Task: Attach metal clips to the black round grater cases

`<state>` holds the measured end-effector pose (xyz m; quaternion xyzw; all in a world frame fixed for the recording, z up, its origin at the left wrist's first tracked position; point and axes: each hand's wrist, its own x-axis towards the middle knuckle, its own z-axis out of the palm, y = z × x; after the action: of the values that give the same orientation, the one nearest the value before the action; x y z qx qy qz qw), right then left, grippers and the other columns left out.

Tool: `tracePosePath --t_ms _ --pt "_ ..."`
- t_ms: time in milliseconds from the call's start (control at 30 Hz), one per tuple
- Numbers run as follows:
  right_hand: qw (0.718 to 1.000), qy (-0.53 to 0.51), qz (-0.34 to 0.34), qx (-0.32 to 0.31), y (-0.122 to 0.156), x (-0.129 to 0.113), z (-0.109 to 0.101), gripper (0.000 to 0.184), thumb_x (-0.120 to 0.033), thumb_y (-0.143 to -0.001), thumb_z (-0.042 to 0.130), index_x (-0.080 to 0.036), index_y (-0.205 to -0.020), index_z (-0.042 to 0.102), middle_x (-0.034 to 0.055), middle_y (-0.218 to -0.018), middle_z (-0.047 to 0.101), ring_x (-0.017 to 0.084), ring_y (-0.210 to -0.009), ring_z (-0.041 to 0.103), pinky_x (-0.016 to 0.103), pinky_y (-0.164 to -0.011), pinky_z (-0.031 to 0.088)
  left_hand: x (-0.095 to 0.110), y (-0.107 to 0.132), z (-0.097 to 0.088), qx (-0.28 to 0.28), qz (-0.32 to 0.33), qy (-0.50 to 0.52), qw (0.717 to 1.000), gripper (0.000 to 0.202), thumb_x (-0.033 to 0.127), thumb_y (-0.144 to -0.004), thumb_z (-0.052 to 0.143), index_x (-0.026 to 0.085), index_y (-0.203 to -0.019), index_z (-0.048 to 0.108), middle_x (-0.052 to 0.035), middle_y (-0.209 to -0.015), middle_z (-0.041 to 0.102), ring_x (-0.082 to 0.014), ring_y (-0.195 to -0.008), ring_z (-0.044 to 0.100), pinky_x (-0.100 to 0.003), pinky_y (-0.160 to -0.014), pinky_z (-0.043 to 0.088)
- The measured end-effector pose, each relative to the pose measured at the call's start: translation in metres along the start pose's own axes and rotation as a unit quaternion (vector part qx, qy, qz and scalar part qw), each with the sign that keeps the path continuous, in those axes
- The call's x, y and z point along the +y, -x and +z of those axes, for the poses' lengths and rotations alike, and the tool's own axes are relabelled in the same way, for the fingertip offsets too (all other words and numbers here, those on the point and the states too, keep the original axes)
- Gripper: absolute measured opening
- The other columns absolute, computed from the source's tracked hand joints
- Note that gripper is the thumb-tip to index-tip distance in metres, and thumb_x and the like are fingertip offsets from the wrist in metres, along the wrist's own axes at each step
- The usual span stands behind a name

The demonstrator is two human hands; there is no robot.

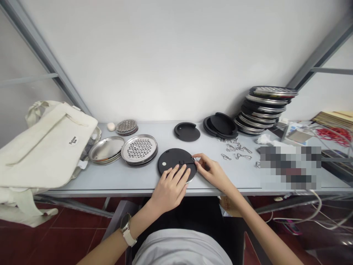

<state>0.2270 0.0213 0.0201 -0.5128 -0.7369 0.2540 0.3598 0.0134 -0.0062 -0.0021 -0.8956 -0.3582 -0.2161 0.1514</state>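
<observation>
A black round lid [174,160] lies flat on the grey table [132,180] just in front of me, over a metal disc whose rim shows at its right edge. My left hand [170,187] rests on the lid's near side with fingers stretched flat. My right hand [211,171] pinches a small metal clip at the lid's right edge, beside a black tab. Several loose metal clips [237,151] lie to the right.
Stacked metal grater discs [139,149] and plain metal plates [106,149] sit left of the lid. Black lids [186,131], another black stack [220,125] and a tall pile of assembled discs [263,108] stand at the back. A cream cloth bag [44,143] fills the left end; cables lie right.
</observation>
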Motion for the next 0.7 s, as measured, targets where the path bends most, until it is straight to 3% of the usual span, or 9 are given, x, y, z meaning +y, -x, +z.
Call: tracePosePath --t_ms 300,700 --pt "0.999 0.026 -0.019 0.016 -0.0007 0.0016 0.0019 0.027 -0.033 -0.095 0.043 -0.021 -0.114 0.057 0.0038 -0.08 0.063 0.018 -0.071 0.059 0.031 -0.069 0.048 0.0002 -0.0002 -0.0003 0.002 -0.001 -0.006 1.0 0.049 0.029 -0.096 0.045 0.017 -0.144 0.041 -0.0067 -0.146 0.043 -0.0254 -0.13 0.045 -0.039 -0.102 0.036" --pt "1.0 0.022 -0.01 0.012 0.0001 0.0015 0.0027 0.024 -0.033 -0.096 0.042 -0.022 -0.113 0.055 0.0014 -0.077 0.063 0.017 -0.069 0.061 0.029 -0.068 0.048 0.0005 0.0006 0.0006 0.005 0.001 -0.01 1.0 0.05 0.029 -0.095 0.046 0.017 -0.143 0.041 -0.0075 -0.145 0.045 -0.0251 -0.13 0.045 -0.038 -0.102 0.036"
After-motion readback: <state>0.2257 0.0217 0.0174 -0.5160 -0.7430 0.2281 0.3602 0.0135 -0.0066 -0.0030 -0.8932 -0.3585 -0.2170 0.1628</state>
